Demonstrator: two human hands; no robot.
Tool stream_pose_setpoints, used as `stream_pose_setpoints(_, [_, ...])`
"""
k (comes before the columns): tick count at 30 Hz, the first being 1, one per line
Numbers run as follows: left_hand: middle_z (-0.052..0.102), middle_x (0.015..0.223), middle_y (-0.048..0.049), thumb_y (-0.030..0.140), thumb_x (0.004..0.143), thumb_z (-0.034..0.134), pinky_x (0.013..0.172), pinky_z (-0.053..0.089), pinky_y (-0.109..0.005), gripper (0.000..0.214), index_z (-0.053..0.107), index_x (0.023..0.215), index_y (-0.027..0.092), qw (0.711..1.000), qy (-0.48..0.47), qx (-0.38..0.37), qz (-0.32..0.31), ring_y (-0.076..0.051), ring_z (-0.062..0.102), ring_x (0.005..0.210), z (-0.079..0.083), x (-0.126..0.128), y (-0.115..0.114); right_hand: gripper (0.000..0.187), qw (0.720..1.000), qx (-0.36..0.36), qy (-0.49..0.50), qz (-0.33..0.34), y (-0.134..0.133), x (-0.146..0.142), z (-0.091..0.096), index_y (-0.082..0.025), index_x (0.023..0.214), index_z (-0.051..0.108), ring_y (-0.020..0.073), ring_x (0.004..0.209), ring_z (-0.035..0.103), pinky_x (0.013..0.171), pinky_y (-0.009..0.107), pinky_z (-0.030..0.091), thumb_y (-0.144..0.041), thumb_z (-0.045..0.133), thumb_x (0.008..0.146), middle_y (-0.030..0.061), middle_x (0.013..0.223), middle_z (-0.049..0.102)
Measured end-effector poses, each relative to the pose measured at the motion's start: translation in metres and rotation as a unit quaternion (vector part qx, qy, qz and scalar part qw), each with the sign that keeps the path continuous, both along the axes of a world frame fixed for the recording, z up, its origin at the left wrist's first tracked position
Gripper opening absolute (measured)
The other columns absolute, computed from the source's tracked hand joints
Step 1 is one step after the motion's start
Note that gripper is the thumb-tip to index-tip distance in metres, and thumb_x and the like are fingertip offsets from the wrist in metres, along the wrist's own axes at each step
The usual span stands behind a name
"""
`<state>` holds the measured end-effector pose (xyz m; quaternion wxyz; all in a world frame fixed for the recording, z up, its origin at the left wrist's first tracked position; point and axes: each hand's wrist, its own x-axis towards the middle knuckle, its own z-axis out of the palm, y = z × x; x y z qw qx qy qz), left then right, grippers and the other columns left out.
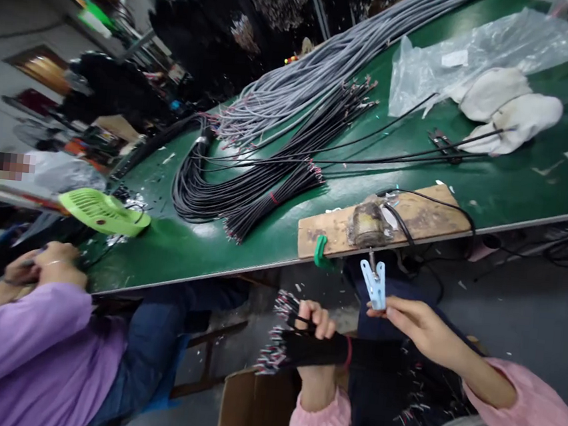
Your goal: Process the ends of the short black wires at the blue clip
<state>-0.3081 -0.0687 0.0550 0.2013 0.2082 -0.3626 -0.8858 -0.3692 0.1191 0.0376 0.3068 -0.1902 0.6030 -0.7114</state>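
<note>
My left hand (316,326) is closed around a bundle of black cables (311,348) tied with a red band, their stripped coloured ends pointing left. My right hand (418,326) pinches a light blue clothes-peg clip (375,283), which sits just under the metal tip of a small device (369,224) mounted on a wooden board (428,220) at the table's near edge. Both sleeves are pink.
The green table (518,182) carries black cable bundles (246,189), grey cables (301,87), a clear plastic bag (480,51) and white gloves (509,111). A person in a purple sleeve (25,342) sits at left beside a green fan (103,212). A cardboard box (255,408) stands below.
</note>
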Motion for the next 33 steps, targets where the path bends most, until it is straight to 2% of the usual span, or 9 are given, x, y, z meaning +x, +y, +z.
stream_pose_setpoints(4, [0.056,0.056,0.0109,0.020,0.082,0.072,0.042,0.042,-0.004,0.016,0.057,0.076,0.015,0.994,0.072,0.077,-0.008,0.002,0.054,0.039,0.000,0.002,-0.017,0.056,0.997,0.014,-0.057,0.052,0.000,0.003,-0.028,-0.010,0.111,0.070,0.0284,0.096,0.070,0.086,0.044,0.054,-0.057,0.044,0.095,0.0168,0.100,0.076])
stream_pose_setpoints(8, [0.057,0.056,0.0128,0.020,0.087,0.068,0.043,0.039,0.000,0.013,0.056,0.083,0.016,0.988,0.115,0.102,-0.012,0.005,0.056,0.040,-0.004,0.005,-0.020,0.052,0.997,0.019,-0.029,0.068,0.007,0.009,-0.031,-0.011,0.109,0.072,0.0247,0.095,0.070,0.089,0.039,0.052,-0.053,0.044,0.097,0.0124,0.098,0.076])
stream_pose_setpoints(11, [0.056,0.052,0.0154,0.027,0.085,0.073,0.038,0.037,-0.001,0.015,0.060,0.087,0.019,0.988,0.129,0.079,-0.025,0.004,0.052,0.034,-0.005,0.007,-0.018,0.045,0.994,0.051,0.010,0.095,0.017,0.010,-0.027,-0.014,0.101,0.076,0.0241,0.092,0.069,0.085,0.034,0.052,-0.048,0.048,0.096,0.0076,0.096,0.077])
stream_pose_setpoints(14, [0.059,0.051,0.0095,0.026,0.078,0.078,0.036,0.043,-0.012,0.017,0.064,0.074,0.018,0.992,0.080,0.024,-0.094,-0.004,0.054,0.032,-0.002,0.010,-0.007,0.035,0.981,0.132,0.083,0.117,0.028,0.015,-0.023,-0.017,0.097,0.077,0.0259,0.092,0.067,0.085,0.034,0.050,-0.042,0.053,0.095,0.0052,0.094,0.076])
stream_pose_setpoints(17, [0.066,0.063,0.0030,0.024,0.075,0.080,0.043,0.048,-0.017,0.019,0.065,0.068,0.016,0.991,0.014,-0.018,-0.135,-0.009,0.062,0.044,0.000,0.014,0.013,0.026,0.955,0.226,0.176,0.072,0.030,0.019,-0.014,-0.021,0.107,0.072,0.0285,0.105,0.062,0.092,0.038,0.044,-0.037,0.058,0.093,0.0079,0.110,0.071])
stream_pose_setpoints(20, [0.066,0.057,0.0008,0.017,0.080,0.076,0.050,0.047,-0.015,0.007,0.070,0.077,0.015,0.988,-0.033,-0.059,-0.139,-0.008,0.062,0.047,0.003,0.020,0.036,0.020,0.956,0.183,0.228,0.019,0.024,0.018,0.006,-0.021,0.098,0.071,0.0226,0.094,0.063,0.086,0.034,0.044,-0.028,0.052,0.097,0.0062,0.099,0.071])
stream_pose_setpoints(22, [0.065,0.055,0.0015,0.024,0.076,0.080,0.045,0.045,-0.014,0.015,0.069,0.073,0.014,0.984,-0.081,-0.099,-0.125,-0.006,0.058,0.041,0.007,0.025,0.046,0.017,0.955,0.132,0.263,-0.046,0.018,0.016,0.022,-0.019,0.094,0.070,0.0205,0.087,0.062,0.084,0.034,0.043,-0.023,0.054,0.096,0.0060,0.092,0.071])
stream_pose_setpoints(25, [0.063,0.051,0.0028,0.034,0.071,0.083,0.041,0.042,-0.013,0.024,0.069,0.072,0.015,0.975,-0.119,-0.142,-0.119,-0.005,0.053,0.037,0.012,0.030,0.053,0.014,0.958,0.052,0.272,-0.073,0.012,0.009,0.040,-0.017,0.092,0.070,0.0188,0.083,0.060,0.083,0.033,0.042,-0.020,0.057,0.095,0.0055,0.087,0.070])
stream_pose_setpoints(33, [0.065,0.049,0.0012,0.036,0.069,0.084,0.040,0.047,-0.017,0.026,0.069,0.068,0.016,0.973,-0.135,-0.123,-0.141,-0.009,0.058,0.035,0.019,0.030,0.062,0.015,0.970,0.002,0.238,-0.050,0.006,-0.001,0.044,-0.015,0.086,0.070,0.0182,0.079,0.058,0.073,0.031,0.043,-0.021,0.058,0.094,0.0056,0.080,0.068])
